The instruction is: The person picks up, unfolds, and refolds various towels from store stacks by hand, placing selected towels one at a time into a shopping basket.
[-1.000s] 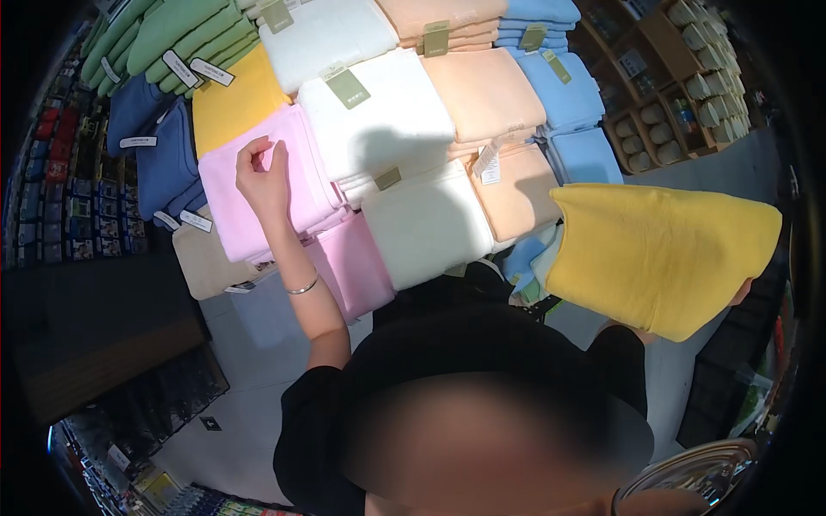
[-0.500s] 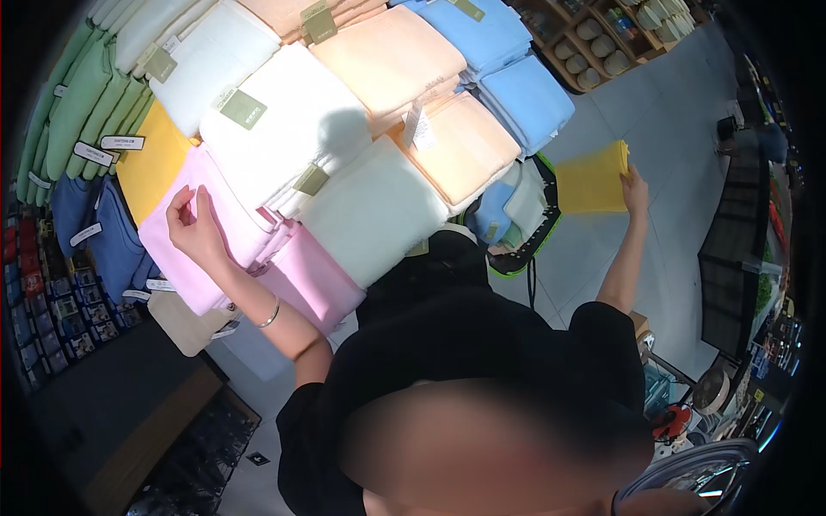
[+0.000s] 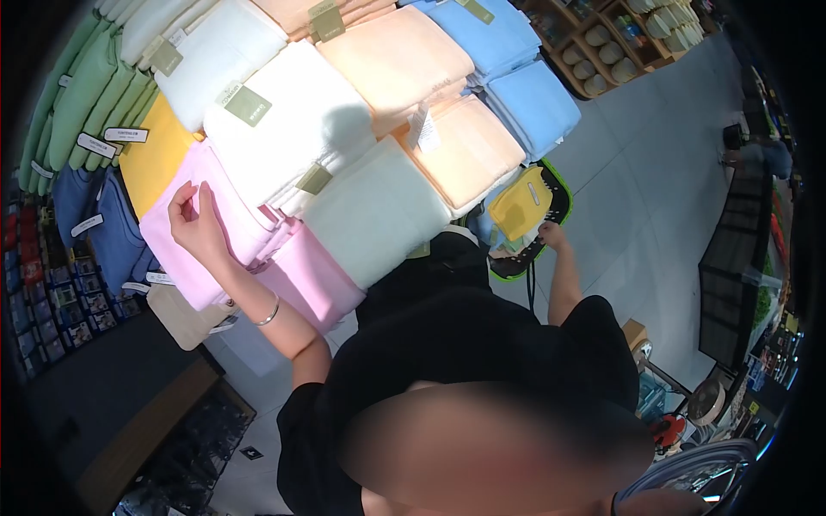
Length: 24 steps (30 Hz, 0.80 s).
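Note:
My left hand [image 3: 196, 225] is over the folded pink towel [image 3: 169, 258] at the left of the display, holding nothing, its fingers loosely bent and apart from the thumb. At the right, a folded yellow towel [image 3: 519, 206] with a small label lies on top of other cloths in a black basket with a green rim [image 3: 564, 185]. My right hand [image 3: 552, 234] is at the lower right corner of this towel, beside the basket rim. Its fingers are bent and closed at the towel's edge; the fingertips are partly hidden.
Stacks of folded white towels [image 3: 297, 95], peach towels [image 3: 396, 60], blue towels [image 3: 533, 103] and a pale grey-green towel [image 3: 379, 211] fill the display. Green towels [image 3: 86, 103] stand at the far left. A wooden shelf [image 3: 615, 82] is at the back right, over the tiled floor [image 3: 637, 224].
My right hand has moved left and toward the basket, bringing the yellow towel from beside the basket onto the cloths in it. My left hand has stayed over the pink towel.

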Tool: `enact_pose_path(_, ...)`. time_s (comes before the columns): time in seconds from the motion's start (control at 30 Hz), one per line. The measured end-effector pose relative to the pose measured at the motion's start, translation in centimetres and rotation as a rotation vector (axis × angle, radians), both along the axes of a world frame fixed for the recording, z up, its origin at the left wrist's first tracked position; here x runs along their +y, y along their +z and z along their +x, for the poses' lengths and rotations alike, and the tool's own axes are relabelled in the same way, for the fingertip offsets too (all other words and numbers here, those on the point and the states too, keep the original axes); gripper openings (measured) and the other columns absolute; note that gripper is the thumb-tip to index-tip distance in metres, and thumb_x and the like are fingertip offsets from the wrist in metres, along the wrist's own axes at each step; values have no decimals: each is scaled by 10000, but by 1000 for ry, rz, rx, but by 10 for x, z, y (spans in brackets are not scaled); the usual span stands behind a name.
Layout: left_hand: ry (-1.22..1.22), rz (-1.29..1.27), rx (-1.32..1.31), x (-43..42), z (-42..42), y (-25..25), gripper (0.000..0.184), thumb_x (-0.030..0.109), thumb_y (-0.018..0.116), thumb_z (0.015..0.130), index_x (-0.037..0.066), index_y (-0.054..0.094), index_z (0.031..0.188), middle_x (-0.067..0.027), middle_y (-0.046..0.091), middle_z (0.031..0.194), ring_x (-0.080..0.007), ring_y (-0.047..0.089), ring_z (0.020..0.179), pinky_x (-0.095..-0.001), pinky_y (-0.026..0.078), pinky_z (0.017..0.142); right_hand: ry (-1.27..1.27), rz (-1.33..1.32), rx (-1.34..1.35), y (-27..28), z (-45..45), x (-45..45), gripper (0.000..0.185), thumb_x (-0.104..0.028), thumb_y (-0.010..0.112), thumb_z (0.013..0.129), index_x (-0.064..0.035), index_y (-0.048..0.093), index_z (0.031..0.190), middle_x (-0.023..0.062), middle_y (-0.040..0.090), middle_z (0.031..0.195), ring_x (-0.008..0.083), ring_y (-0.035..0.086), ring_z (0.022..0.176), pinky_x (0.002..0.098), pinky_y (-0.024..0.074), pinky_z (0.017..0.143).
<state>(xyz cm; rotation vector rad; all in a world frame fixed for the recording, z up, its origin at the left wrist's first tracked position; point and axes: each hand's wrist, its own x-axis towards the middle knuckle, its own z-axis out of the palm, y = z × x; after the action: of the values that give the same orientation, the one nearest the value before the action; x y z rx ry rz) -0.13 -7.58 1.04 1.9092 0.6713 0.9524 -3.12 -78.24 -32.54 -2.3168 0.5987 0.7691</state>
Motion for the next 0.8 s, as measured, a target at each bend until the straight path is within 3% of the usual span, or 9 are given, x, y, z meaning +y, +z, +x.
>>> enact_pose_path(0.03, -2, 15, -2, 0, 1, 0, 181, 58, 710, 751, -29, 608, 873, -131, 624, 1000, -202, 583, 922, -312, 449, 890, 0, 85, -11, -9, -2, -11, 237, -213, 598, 773, -35, 642, 923, 99, 667, 770, 187, 647, 561, 309, 520, 535)
enact_pose_path(0.17, -4, 37, -9, 0, 2, 0, 174, 73, 709, 758, -28, 614, 864, -128, 627, 994, -201, 585, 918, -309, 452, 874, -147, 10, 38, 2, 0, -41, 230, -206, 576, 788, -24, 636, 917, 84, 662, 747, 196, 653, 576, 328, 495, 476)
enact_pose_path(0.27, -4, 12, -19, 2, 1, -1, 166, 78, 703, 766, -28, 618, 861, -128, 630, 981, -197, 586, 909, -303, 455, 858, -191, 10, 57, 21, 18, -45, 234, -154, 555, 818, -21, 603, 1005, 109, 672, 817, 202, 647, 601, 334, 511, 514)
enact_pose_path(0.37, -8, -25, -41, 2, 2, -1, 165, 80, 696, 773, -30, 621, 870, -126, 633, 968, -188, 587, 891, -296, 458, 841, -41, -18, -318, 34, 53, -33, 252, -160, 539, 842, 6, 583, 1027, 111, 673, 832, 202, 649, 604, 312, 512, 548)
enact_pose_path(0.43, -7, -16, -64, 3, 3, -1, 156, 84, 685, 784, -32, 630, 872, -110, 646, 918, -156, 590, 823, -273, 470, 784, -81, -154, -734, 47, 88, -13, 209, -123, 509, 868, 27, 572, 999, 108, 664, 831, 184, 639, 604, 279, 506, 570)
enact_pose_path(0.57, -27, 2, -110, 12, 5, -5, 121, 73, 662, 793, -29, 643, 855, -78, 655, 843, -114, 580, 745, -238, 469, 714, -356, 123, -1244, 180, 139, 95, 110, -57, 479, 874, 13, 550, 922, 91, 626, 797, 140, 601, 663, 274, 490, 592)
enact_pose_path(0.63, -17, 4, -143, 17, 7, -8, 104, 64, 650, 796, -27, 648, 846, -64, 655, 810, -98, 573, 723, -226, 465, 690, -299, 294, -1414, 228, 156, 143, 86, -24, 484, 872, 16, 544, 919, 80, 611, 803, 121, 576, 655, 257, 484, 583)
enact_pose_path(0.7, -30, -8, -165, 18, 6, -10, 101, 59, 643, 796, -27, 649, 850, -60, 654, 804, -94, 570, 721, -222, 462, 689, -167, 469, -1461, 268, 163, 195, 84, -5, 506, 862, 11, 550, 931, 83, 621, 818, 116, 588, 679, 257, 484, 594)
enact_pose_path(0.8, -42, -10, -196, 18, 7, -12, 97, 62, 642, 800, -29, 646, 835, -54, 647, 790, -91, 562, 705, -214, 455, 678, 250, 446, -1472, 317, 164, 278, 173, -37, 570, 832, -3, 566, 1001, 97, 627, 910, 186, 610, 781, 283, 486, 687)
